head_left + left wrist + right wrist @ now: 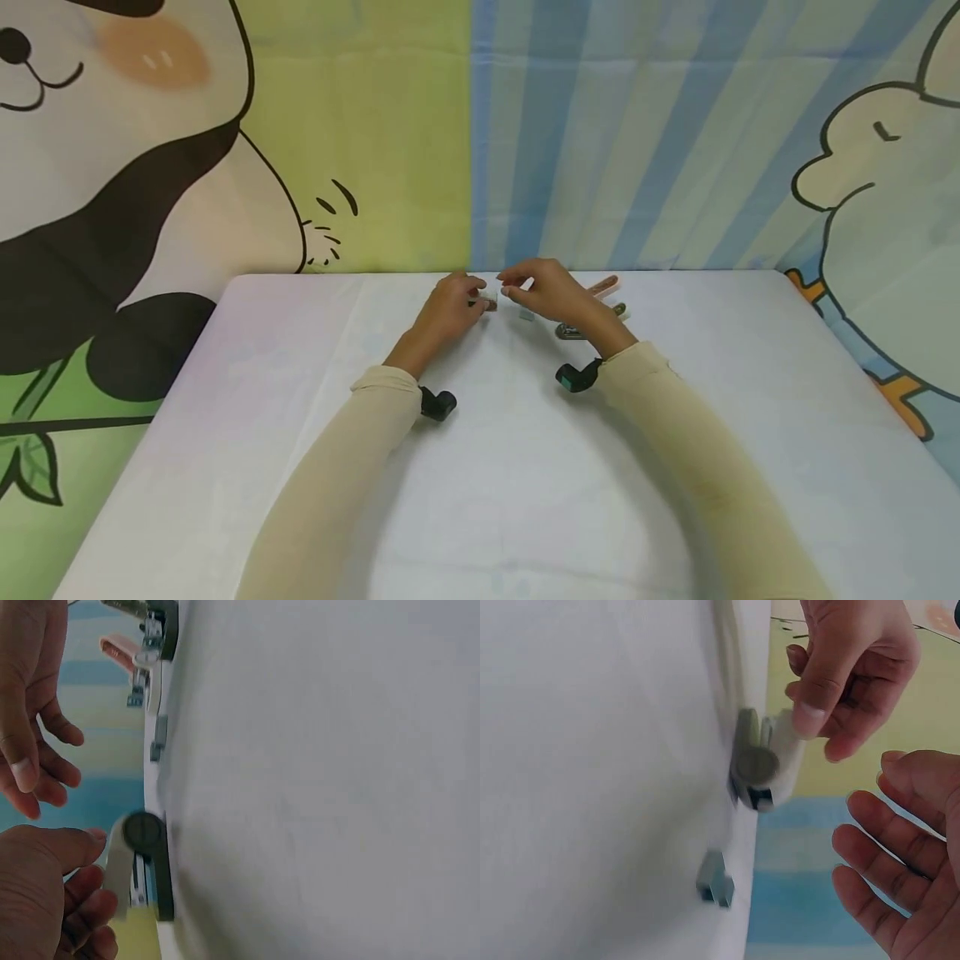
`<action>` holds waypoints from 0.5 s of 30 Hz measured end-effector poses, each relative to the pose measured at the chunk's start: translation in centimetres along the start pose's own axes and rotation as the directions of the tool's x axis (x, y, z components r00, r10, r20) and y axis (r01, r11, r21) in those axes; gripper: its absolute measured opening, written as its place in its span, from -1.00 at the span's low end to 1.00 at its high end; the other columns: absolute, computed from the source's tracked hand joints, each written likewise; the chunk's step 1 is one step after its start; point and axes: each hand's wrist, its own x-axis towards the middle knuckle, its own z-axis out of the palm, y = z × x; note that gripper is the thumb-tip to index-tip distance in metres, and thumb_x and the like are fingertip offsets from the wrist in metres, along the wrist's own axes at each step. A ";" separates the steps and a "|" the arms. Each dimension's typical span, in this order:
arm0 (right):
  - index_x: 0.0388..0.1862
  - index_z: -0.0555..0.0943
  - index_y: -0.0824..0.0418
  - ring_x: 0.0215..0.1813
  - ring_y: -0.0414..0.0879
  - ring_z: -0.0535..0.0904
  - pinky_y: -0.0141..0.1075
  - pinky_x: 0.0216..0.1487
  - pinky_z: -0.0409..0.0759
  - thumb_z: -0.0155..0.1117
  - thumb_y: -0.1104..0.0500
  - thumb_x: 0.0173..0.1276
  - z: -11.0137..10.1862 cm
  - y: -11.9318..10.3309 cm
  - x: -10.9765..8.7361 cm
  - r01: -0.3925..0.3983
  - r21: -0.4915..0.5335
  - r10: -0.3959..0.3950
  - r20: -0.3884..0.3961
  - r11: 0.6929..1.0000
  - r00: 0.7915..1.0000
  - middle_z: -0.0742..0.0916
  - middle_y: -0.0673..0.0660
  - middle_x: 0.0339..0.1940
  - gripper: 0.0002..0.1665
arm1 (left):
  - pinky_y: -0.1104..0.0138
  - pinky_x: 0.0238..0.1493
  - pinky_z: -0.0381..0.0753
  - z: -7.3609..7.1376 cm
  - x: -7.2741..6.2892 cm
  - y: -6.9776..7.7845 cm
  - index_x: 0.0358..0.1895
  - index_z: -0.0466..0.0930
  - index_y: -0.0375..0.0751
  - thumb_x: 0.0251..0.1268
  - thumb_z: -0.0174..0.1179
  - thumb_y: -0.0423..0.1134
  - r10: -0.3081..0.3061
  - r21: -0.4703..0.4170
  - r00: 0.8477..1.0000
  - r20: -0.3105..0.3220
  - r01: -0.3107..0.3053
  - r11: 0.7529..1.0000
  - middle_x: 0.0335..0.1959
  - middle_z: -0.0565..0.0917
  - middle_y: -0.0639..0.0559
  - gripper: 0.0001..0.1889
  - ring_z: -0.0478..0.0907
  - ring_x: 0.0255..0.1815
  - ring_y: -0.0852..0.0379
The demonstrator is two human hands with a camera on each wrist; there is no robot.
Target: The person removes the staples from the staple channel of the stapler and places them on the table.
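Near the table's far edge a small stapler with a pale top and a dark base (162, 881) stands on the white cloth. My left hand (448, 307) is at its top, thumb and fingertips holding the pale handle. In the right wrist view the thumb lies against the handle of this stapler (756, 766). My right hand (551, 292) hovers just to the right with its fingers loosely bent and nothing in them. Beneath the right hand is a small grey block that looks like a strip of staples (711, 876).
To the right, partly behind the right hand and wrist, lie a pinkish stapler (603, 285) and a dark green one (570, 332). White cloth (495, 492) covers the table. A printed curtain (375, 125) hangs behind the far edge.
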 end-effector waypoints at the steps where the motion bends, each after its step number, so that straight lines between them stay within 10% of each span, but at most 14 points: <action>1: 0.15 0.63 0.25 0.02 -0.03 0.58 -0.15 -0.04 0.56 0.24 0.17 0.43 0.3 -0.1 0.4 -0.007 0.003 0.007 0.006 1.000 1.000 0.69 0.14 0.01 -0.64 | 0.18 -0.06 0.51 -0.2 -0.2 -0.4 0.04 0.64 -0.38 0.25 0.29 -0.36 0.001 -0.013 1.000 -0.018 -0.001 1.000 -0.17 0.61 -0.17 -0.69 0.55 -0.14 -0.04; 8: 0.26 0.54 0.26 0.22 0.13 0.47 -0.06 0.12 0.48 0.32 0.15 0.37 2.6 0.5 2.8 -0.112 0.035 0.110 0.060 0.993 0.992 0.58 0.19 0.21 -0.50 | 0.20 -0.20 0.51 -0.9 -0.8 -2.9 0.05 0.62 -0.41 0.18 0.34 -0.37 -0.073 -0.125 0.992 -0.101 0.060 0.990 -0.17 0.60 -0.24 -0.64 0.52 -0.26 -0.06; 15: 0.30 0.50 0.28 0.19 0.10 0.47 -0.08 0.16 0.45 0.37 0.17 0.32 4.2 1.0 4.0 -0.125 0.028 0.121 0.115 0.992 0.986 0.58 0.21 0.21 -0.41 | 0.16 -0.07 0.48 -0.7 -1.4 -4.2 0.38 0.31 -0.40 0.13 0.44 -0.21 -0.185 -0.220 0.983 -0.005 0.179 0.959 0.09 0.58 -0.17 -0.23 0.50 -0.11 -0.03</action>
